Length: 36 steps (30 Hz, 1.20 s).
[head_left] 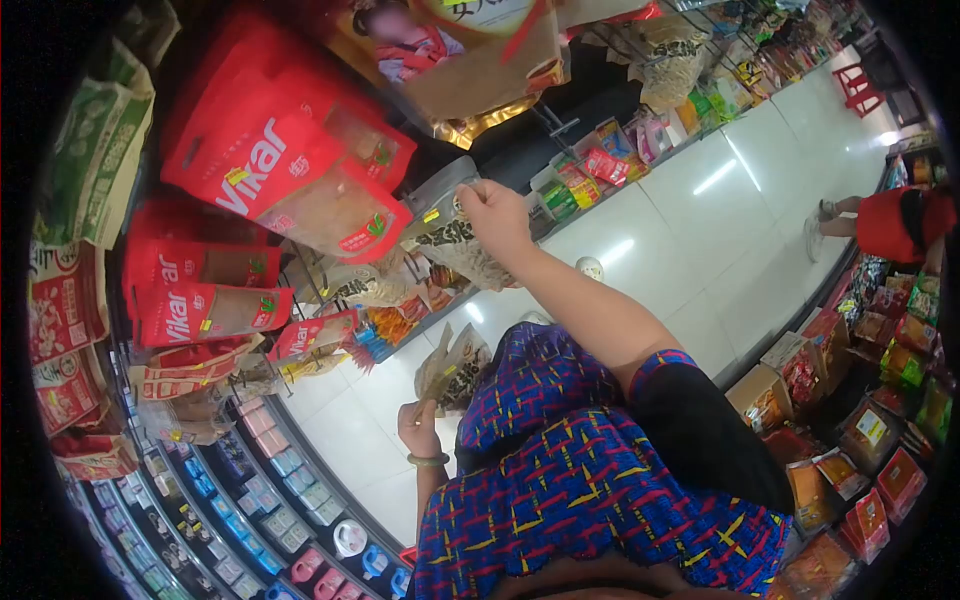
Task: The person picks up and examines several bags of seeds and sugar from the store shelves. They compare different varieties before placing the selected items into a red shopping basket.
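Note:
My right hand [497,222] is closed on the top edge of a clear plastic food bag [452,250] with black lettering and a yellow sticker, in front of the hanging rack. Lower down, my left hand [418,428], a bracelet at its wrist, grips the top of a similar clear bag [462,372] with black print. Left of my right hand hang large red Vikar pouches [290,180] with see-through windows. Another clear bag [365,283] with black lettering hangs just behind the bag in my right hand. The contents of both held bags look pale but are not distinct.
A big brown and gold pouch [470,70] hangs overhead. Green packs [95,150] are at far left, above shelves of small boxes [290,470]. Packaged foods [860,450] fill the right-hand shelves. Along the tiled aisle [700,220] stand a person in red [900,225] and a red stool [857,90].

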### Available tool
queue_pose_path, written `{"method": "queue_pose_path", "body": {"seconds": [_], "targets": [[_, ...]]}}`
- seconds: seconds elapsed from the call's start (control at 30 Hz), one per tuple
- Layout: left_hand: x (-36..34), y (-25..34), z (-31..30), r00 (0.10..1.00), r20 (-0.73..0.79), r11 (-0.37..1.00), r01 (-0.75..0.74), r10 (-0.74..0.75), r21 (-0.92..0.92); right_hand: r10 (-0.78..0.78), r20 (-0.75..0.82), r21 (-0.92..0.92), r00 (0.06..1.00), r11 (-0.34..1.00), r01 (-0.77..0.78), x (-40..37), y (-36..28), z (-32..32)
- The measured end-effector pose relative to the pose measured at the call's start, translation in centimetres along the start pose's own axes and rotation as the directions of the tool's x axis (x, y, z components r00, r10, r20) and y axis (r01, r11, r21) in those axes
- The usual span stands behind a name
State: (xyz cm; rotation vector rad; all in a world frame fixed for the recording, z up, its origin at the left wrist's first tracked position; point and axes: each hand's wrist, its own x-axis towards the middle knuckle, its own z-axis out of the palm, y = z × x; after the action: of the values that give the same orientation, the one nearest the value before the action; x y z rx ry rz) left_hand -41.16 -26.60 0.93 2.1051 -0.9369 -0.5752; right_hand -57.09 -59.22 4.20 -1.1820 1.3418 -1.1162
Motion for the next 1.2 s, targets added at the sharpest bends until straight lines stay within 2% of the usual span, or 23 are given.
{"method": "queue_pose_path", "body": {"seconds": [0.17,0.33,0.4,0.5,0.57,0.6,0.63,0.67,0.7,0.73,0.8,0.83,0.9,0.93,0.97,1.03,1.1,1.13,1.2], "targets": [[0.0,-0.5,1.0,1.000,-0.002,1.000,-0.013,0.013,-0.019,-0.039,0.011,-0.118,0.999,0.992,0.040,0.6,0.1,-0.1],[0.0,-0.2,2.3,1.000,-0.026,0.998,0.000,-0.001,-0.068,-0.070,-0.005,-0.082,0.998,0.994,0.070,1.5,0.4,0.7],[0.1,0.0,2.7,0.998,-0.029,0.997,0.050,-0.052,-0.066,-0.080,-0.005,-0.088,0.997,0.993,0.079,2.3,0.4,1.1],[0.3,1.2,3.3,0.999,-0.030,0.999,0.043,-0.044,-0.025,-0.025,0.074,-0.115,0.997,0.993,0.034,4.5,1.4,2.6],[0.4,1.6,3.7,0.998,-0.034,0.998,0.054,-0.055,-0.035,-0.269,-0.093,0.030,0.959,0.962,0.273,7.4,5.7,6.2],[0.5,1.8,4.0,0.997,-0.035,0.997,0.064,-0.065,-0.046,-0.402,-0.137,0.082,0.905,0.906,0.415,8.8,8.0,7.8],[0.6,2.1,4.3,0.997,-0.039,0.997,0.063,-0.065,-0.043,-0.401,-0.136,0.086,0.906,0.906,0.414,10.4,7.1,7.9],[0.8,2.4,4.6,0.999,-0.040,0.998,0.031,-0.033,-0.051,-0.605,0.016,0.172,0.796,0.786,0.594,11.8,5.3,7.7],[1.0,2.8,4.8,0.999,-0.040,0.998,-0.001,-0.001,-0.058,-0.775,0.141,0.285,0.616,0.628,0.724,13.0,4.3,7.8],[1.3,3.4,5.1,0.999,-0.040,0.999,0.000,-0.002,-0.053,-0.773,0.139,0.287,0.619,0.630,0.722,13.8,6.5,8.7],[2.0,4.9,5.5,1.000,-0.025,1.000,-0.006,0.005,-0.017,-0.551,0.125,0.433,0.825,0.779,0.454,15.0,11.2,10.0],[2.3,5.6,5.7,1.000,-0.022,1.000,-0.003,0.002,-0.013,-0.417,0.136,0.500,0.899,0.812,0.302,15.1,13.5,10.8],[3.2,6.7,6.2,0.999,-0.028,0.998,-0.020,0.022,0.063,-0.133,0.191,0.614,0.973,0.789,-0.013,15.8,17.6,13.0],[3.6,6.9,6.3,0.999,-0.029,0.998,-0.018,0.020,0.063,-0.131,0.192,0.613,0.973,0.790,-0.014,12.0,14.4,5.7],[3.9,7.0,6.4,0.999,-0.025,0.999,-0.019,0.020,0.035,0.018,0.453,0.262,0.891,0.953,-0.152,9.0,8.1,2.3],[4.9,7.2,6.7,1.000,-0.024,1.000,-0.015,0.015,0.006,0.159,0.751,0.212,0.641,0.861,-0.462,5.0,5.9,-2.1],[5.7,7.8,6.8,1.000,-0.010,0.994,-0.001,0.000,-0.108,0.212,0.851,0.176,0.481,0.748,-0.640,0.8,8.6,-4.7],[6.1,8.6,7.0,1.000,-0.017,0.992,0.012,-0.014,-0.129,0.216,0.852,0.172,0.478,0.745,-0.644,-0.5,9.5,-5.2],[6.9,9.1,6.8,0.999,0.011,0.990,0.054,-0.053,-0.133,0.080,0.894,0.295,0.442,0.636,-0.713,-2.2,10.1,-6.1]]}}
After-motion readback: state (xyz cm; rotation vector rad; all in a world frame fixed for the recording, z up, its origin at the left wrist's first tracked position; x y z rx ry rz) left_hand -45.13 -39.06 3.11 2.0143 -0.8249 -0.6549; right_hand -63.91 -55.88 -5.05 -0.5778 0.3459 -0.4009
